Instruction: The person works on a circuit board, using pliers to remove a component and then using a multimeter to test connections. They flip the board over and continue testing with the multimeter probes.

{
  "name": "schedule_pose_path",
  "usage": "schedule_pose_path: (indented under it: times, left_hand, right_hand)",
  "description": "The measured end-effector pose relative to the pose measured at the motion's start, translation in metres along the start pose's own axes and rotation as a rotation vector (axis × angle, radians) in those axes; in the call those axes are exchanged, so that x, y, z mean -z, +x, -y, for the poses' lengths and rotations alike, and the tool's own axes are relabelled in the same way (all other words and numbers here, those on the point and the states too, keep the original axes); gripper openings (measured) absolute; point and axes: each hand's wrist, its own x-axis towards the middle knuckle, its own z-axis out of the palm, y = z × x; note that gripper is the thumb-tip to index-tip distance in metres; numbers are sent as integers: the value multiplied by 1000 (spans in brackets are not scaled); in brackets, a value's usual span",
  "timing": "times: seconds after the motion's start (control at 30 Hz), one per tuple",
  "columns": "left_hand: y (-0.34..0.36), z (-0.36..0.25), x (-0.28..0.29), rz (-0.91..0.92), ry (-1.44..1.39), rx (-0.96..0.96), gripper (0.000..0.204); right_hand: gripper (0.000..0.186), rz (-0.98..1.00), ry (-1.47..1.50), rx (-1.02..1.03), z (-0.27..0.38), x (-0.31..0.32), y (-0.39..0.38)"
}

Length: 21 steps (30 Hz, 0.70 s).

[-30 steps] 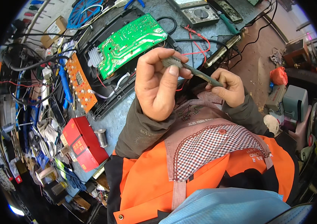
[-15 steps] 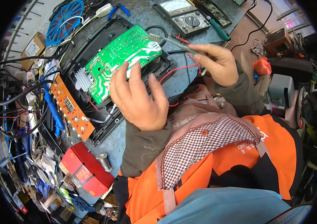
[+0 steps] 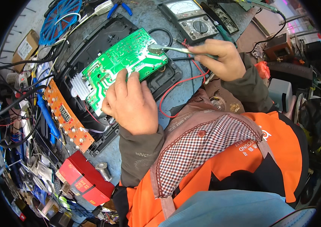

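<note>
A green circuit board [image 3: 120,56] lies solder side up over an opened black plastic housing [image 3: 92,43], a finned silver heat sink [image 3: 81,86] at its left end. My left hand [image 3: 132,102] holds the board by its near edge, fingertips on top; the thumb is partly hidden. A toothbrush [image 3: 173,48] is pinched in my right hand [image 3: 221,58]. Its bristled head meets the board's surface near the right end. Left of the housing sits an orange display board [image 3: 68,117], joined by a pale ribbon cable.
An analog multimeter [image 3: 194,24] stands at the back, its red lead [image 3: 175,81] looping beside the housing. Blue-handled pliers [image 3: 119,9] and a blue round grille [image 3: 60,20] lie far left. A red box [image 3: 85,178] and solder spool [image 3: 103,171] sit nearer. Cables and tools crowd the left.
My left hand has come down onto the board's near edge, its fingers closer together. The toothbrush has dropped slightly from the board's upper right corner onto its right part.
</note>
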Motion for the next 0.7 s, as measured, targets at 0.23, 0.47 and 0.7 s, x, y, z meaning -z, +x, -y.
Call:
schedule_pose_path:
  times: [0.23, 0.47, 0.7]
  left_hand:
    - [5, 0, 5, -30, 25, -23, 31]
    - [3, -15, 13, -28, -50, -22, 30]
    - [5, -20, 23, -31, -112, -44, 28]
  right_hand:
    - [31, 91, 223, 104, 4, -19, 10]
    - [30, -19, 54, 97, -5, -3, 21]
    - [27, -90, -51, 89, 0, 6, 20]
